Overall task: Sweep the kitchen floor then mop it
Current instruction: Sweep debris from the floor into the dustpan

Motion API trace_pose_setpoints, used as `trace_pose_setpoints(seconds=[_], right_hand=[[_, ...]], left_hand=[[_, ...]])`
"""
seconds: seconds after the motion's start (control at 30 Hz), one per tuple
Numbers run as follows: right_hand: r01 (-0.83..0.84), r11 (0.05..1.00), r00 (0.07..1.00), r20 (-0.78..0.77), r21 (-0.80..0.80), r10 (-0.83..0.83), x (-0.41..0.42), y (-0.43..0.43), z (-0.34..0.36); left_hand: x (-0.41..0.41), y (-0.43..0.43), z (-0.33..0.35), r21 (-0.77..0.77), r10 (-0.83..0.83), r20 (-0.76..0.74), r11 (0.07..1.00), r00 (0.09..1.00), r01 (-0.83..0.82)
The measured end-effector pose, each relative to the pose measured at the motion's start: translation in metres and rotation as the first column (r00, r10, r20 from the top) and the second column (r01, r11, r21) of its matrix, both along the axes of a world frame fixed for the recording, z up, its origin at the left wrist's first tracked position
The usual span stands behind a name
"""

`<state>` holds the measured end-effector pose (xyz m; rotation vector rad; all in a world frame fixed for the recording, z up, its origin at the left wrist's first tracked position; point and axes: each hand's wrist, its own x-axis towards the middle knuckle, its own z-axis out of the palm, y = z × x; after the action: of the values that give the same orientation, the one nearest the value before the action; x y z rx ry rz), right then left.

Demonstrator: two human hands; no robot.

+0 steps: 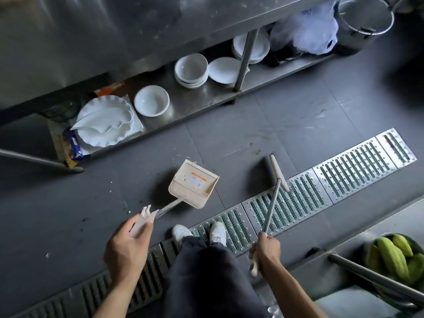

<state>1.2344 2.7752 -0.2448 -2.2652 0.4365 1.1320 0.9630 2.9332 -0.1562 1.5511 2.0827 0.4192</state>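
My left hand [128, 244] grips the pale handle of a beige dustpan [193, 183], whose pan rests tilted on the dark grey tiled floor [286, 125]. My right hand [266, 251] holds the metal pole of a broom; its head [276, 172] sits on the floor beside the edge of the steel drain grate [344, 173], to the right of the dustpan. Small white crumbs and brownish specks [252, 148] lie scattered on the tiles around the pan and ahead of the broom. My two white shoes [199, 231] stand at the grate.
A steel counter's low shelf [206, 97] holds white bowls, plates and a scalloped dish, with a table leg [244, 58] in front. A large steel pot [364, 21] and plastic bag stand at upper right. A bowl of green vegetables [394, 255] sits at lower right.
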Motion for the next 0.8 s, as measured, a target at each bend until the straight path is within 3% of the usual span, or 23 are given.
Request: trace_pose_setpoints(seconds=[0.13, 0.3, 0.5, 0.8], right_hand=[[-0.032, 0.999, 0.991, -0.127, 0.017, 0.034, -0.014, 0.003, -0.004], [-0.176, 0.978, 0.958, -0.208, 0.111, 0.196, -0.032, 0.000, 0.008], [-0.200, 0.962, 0.956, -0.179, 0.186, 0.233, -0.029, 0.014, 0.019], [-0.166, 0.979, 0.985, -0.035, 0.121, 0.172, 0.035, 0.095, -0.004]], left_hand=[[0.010, 0.002, -0.005, -0.001, 0.019, 0.036, 1.000, 0.999, -0.019], [0.015, 0.004, -0.007, -0.030, 0.019, 0.013, 0.999, 1.000, -0.018], [0.012, 0.003, 0.003, -0.068, 0.028, -0.008, 0.997, 1.000, -0.029], [-0.003, 0.002, 0.009, -0.014, 0.063, -0.057, 0.998, 0.996, -0.064]])
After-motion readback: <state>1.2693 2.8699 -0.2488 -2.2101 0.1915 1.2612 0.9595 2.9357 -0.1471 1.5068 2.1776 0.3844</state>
